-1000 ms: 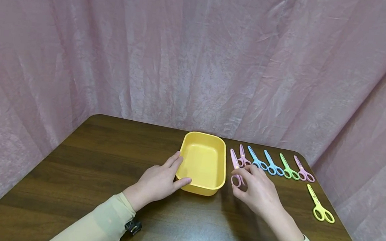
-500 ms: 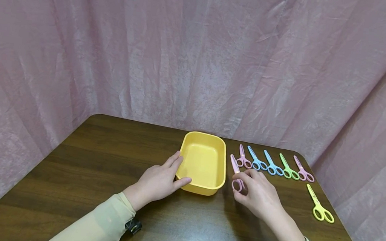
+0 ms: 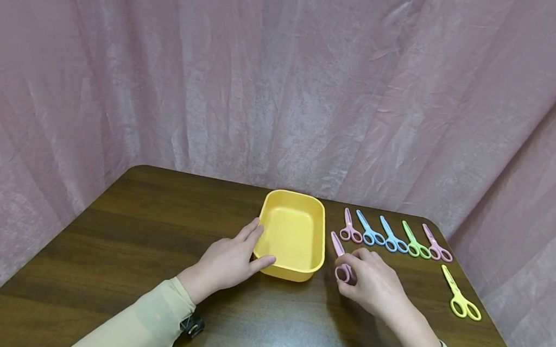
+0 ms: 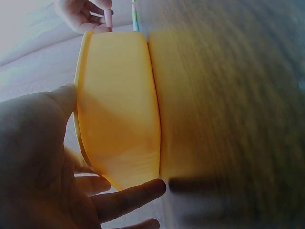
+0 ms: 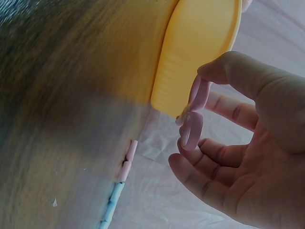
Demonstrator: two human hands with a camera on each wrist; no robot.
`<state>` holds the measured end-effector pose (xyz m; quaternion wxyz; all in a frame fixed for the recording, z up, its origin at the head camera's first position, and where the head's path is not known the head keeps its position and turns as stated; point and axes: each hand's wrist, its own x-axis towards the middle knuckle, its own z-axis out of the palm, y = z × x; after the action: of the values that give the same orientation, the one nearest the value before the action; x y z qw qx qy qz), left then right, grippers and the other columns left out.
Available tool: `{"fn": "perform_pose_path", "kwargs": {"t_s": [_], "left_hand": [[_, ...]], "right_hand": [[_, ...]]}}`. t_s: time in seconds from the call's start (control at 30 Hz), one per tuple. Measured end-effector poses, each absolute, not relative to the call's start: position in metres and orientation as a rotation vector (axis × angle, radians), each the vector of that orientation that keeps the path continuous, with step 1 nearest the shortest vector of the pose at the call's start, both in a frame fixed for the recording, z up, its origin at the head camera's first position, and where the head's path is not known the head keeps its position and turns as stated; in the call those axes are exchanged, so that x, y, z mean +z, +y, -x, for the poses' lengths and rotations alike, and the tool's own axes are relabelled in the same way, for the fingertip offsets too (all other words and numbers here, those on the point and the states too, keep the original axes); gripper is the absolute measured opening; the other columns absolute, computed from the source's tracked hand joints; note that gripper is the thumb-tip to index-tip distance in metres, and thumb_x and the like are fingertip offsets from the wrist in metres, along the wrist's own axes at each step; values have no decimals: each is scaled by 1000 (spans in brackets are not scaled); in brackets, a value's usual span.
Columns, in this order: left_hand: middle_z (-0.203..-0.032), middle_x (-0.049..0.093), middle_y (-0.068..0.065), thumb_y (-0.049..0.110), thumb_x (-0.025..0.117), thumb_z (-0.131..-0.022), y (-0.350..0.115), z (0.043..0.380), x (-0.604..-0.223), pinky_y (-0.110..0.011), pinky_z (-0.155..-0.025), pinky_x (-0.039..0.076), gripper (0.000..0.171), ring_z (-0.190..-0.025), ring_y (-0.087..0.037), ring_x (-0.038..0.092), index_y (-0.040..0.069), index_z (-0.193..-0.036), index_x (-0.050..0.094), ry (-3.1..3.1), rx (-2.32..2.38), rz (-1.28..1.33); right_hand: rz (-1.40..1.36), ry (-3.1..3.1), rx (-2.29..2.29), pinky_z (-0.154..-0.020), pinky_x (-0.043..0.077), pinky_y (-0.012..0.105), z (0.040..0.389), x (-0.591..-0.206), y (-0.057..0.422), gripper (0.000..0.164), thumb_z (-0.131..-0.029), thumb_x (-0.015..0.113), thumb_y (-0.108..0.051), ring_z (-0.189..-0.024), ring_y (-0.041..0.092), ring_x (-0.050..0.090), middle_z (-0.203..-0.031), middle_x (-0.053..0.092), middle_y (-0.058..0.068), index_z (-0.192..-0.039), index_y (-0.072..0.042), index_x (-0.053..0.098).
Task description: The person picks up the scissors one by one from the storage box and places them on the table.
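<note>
A yellow plastic container (image 3: 290, 234) stands upright at the middle of the table, with nothing in it. My left hand (image 3: 224, 262) rests against its near left corner, thumb at the rim and fairly straight fingers along the left side. To the right of the container, my right hand (image 3: 372, 281) pinches a pair of pink scissors (image 3: 338, 243) by the handle loops, the blade end angled away from me. In the right wrist view, the thumb meets one loop of the scissors (image 5: 193, 131) and fingers lie behind the other. They appear raised off the tabletop.
Behind the right hand lies a row of scissors: pink (image 3: 348, 222), blue (image 3: 368, 227), another blue (image 3: 391, 231), green (image 3: 412, 238) and another pink (image 3: 433, 241). Yellow scissors (image 3: 457, 294) lie near the table's right edge. A pink curtain (image 3: 285, 87) hangs behind the table (image 3: 156, 229).
My right hand has drawn the pink scissors toward me, away from the row, keeping its pinch on the handles. The left hand and container have stayed put.
</note>
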<state>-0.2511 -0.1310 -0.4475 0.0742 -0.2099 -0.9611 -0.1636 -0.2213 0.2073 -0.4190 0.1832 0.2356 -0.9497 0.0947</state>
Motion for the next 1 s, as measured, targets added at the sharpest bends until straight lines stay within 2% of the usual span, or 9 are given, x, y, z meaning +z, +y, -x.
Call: {"fn": "perform_pose_path", "kwargs": {"t_s": [0.27, 0.6, 1.0], "left_hand": [[-176, 37, -16, 65, 60, -109, -131, 251, -448, -45, -66, 60, 86, -72, -31, 73, 2, -166, 47, -2886, -492, 625], [-176, 37, -16, 66, 60, -108, -131, 251, -449, -42, -61, 57, 87, -62, -26, 67, 2, -166, 47, -2880, -495, 630], [-176, 37, -17, 65, 60, -109, -132, 252, -449, -41, -59, 56, 86, -64, -28, 68, 2, -165, 48, -2870, -481, 635]], "right_hand": [[-671, -2693, 261, -71, 53, 43, 223, -423, 208, 26, -76, 89, -16, -89, 26, 63, -95, 65, 1, -99, -24, 78], [-665, -2764, 226, -69, 52, 41, 224, -427, 211, 25, -78, 91, -17, -84, 23, 60, -92, 62, -2, -96, -25, 76], [-651, -2819, 215, -65, 51, 41, 228, -433, 215, 20, -80, 88, -16, -78, 21, 58, -87, 60, -4, -94, -26, 76]]}}
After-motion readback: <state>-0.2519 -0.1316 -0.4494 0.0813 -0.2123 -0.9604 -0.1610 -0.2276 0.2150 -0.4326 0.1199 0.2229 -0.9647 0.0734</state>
